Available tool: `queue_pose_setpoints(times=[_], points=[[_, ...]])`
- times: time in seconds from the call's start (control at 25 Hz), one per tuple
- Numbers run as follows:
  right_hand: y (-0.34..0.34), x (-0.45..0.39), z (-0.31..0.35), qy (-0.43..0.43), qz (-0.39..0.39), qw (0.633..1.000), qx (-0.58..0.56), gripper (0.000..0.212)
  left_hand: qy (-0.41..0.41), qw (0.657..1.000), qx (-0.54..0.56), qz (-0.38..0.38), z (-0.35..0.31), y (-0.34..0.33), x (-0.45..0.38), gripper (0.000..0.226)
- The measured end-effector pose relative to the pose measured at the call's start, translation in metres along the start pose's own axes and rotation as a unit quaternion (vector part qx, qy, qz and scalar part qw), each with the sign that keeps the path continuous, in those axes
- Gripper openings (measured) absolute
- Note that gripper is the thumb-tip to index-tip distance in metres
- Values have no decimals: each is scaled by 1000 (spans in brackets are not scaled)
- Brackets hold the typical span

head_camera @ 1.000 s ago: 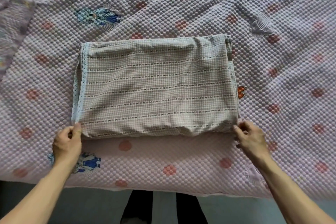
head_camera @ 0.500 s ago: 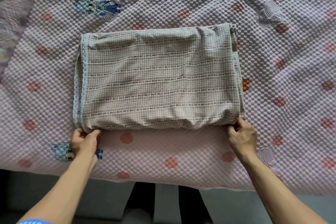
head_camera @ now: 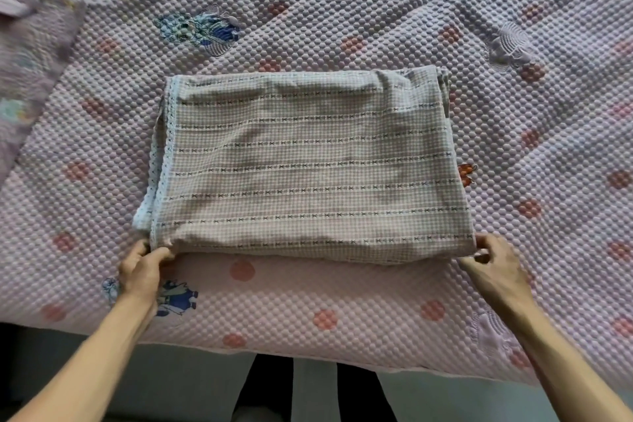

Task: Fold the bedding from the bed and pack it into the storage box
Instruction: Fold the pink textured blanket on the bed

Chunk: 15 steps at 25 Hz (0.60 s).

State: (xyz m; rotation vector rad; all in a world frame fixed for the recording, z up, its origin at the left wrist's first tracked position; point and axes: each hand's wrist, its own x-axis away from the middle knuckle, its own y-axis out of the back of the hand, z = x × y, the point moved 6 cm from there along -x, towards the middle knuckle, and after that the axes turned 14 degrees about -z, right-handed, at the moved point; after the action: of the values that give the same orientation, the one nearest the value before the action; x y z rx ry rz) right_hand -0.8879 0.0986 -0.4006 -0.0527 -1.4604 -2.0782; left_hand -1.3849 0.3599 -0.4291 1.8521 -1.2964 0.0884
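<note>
A folded beige checked sheet (head_camera: pixel 308 164) with a pale lace edge on its left side lies flat in the middle of the bed. My left hand (head_camera: pixel 144 267) pinches its near left corner, fingers curled under the cloth. At the near right corner, my right hand (head_camera: pixel 496 264) grips the fold with thumb and fingers. The storage box is not in view.
The pink quilted bed cover (head_camera: pixel 342 312) with red dots and cartoon prints spreads under the sheet. Its front edge runs just before my legs, with grey floor (head_camera: pixel 171 384) below. A purple quilted fold (head_camera: pixel 30 55) lies at the far left.
Both hands have stayed at the sheet's near corners. The left hand has slid from beside the corner to under it. The folded sheet has kept its place.
</note>
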Motion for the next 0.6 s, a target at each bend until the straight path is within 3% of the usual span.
queue_pose_setpoints(times=[0.08, 0.2, 0.32, 0.4, 0.48, 0.6], points=[[-8, -5, 11, -43, -20, 996, -76, 15, 21, 1000, 2, 10, 8, -2, 1, 37], [-15, -14, 24, -17, -70, 995, -75, 33, -83, 990, -106, -37, -6, 5, 3, 53], [-20, 4, -3, -70, -28, 996, -42, 38, -115, 974, -195, 29, -20, 12, 6, 66], [-17, 9, -10, -99, 1, 995, -5, 31, -135, 961, -241, 21, -30, 21, -1, 56], [-12, -18, 22, -67, -23, 997, -15, 15, -145, 959, -242, -23, -50, 19, -11, 38], [-13, -87, 95, -19, -46, 994, -95, 38, -177, 958, -223, 15, -91, -27, -32, 60]])
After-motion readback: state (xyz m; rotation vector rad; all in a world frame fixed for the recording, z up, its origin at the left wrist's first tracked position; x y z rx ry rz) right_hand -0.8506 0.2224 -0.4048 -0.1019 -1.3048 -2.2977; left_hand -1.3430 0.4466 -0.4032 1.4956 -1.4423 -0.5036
